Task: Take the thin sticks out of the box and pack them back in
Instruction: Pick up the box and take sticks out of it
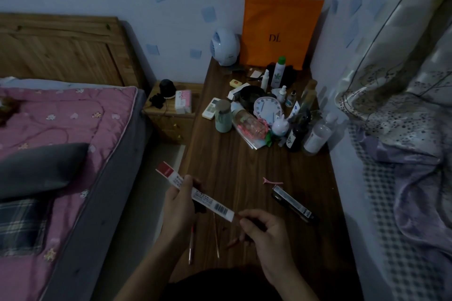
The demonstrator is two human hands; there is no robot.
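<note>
My left hand [179,205] grips a long, narrow white box [210,200] with a red end flap, a barcode and printed text, held slanted above the dark wooden table [244,166]. My right hand [264,230] is at the box's lower open end, its fingers pinching what looks like a thin stick there; the light is dim and the stick is hard to make out. One thin stick [216,237] lies on the table below the box, beside a red pen [191,244].
A dark narrow box [292,203] and a pink hair clip [272,181] lie to the right. Bottles, a white clock [267,108], a fan and an orange bag [278,32] crowd the table's far end. A bed is left, bedding right.
</note>
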